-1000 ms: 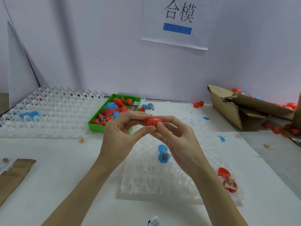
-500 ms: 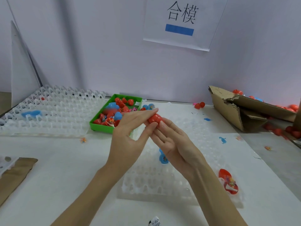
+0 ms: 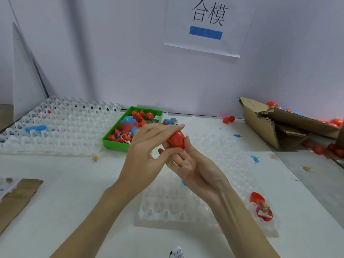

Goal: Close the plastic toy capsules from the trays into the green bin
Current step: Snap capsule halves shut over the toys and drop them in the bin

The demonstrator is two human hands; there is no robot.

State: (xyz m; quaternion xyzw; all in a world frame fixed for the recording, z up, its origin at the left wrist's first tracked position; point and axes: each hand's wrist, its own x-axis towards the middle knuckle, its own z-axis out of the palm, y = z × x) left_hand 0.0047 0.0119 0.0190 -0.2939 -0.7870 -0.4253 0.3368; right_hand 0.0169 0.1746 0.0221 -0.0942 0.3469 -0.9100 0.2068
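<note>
I see a glossy red plastic capsule [image 3: 177, 139], translucent plastic trays [image 3: 61, 127], torn matt cardboard box [image 3: 260, 123], matt white bench [image 3: 65, 183].

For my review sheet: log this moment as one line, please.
stage: capsule closed, not yet binned | red capsule: pinched between both hands | left hand: fingers over it | right hand: beneath it | green bin: partly filled
</note>
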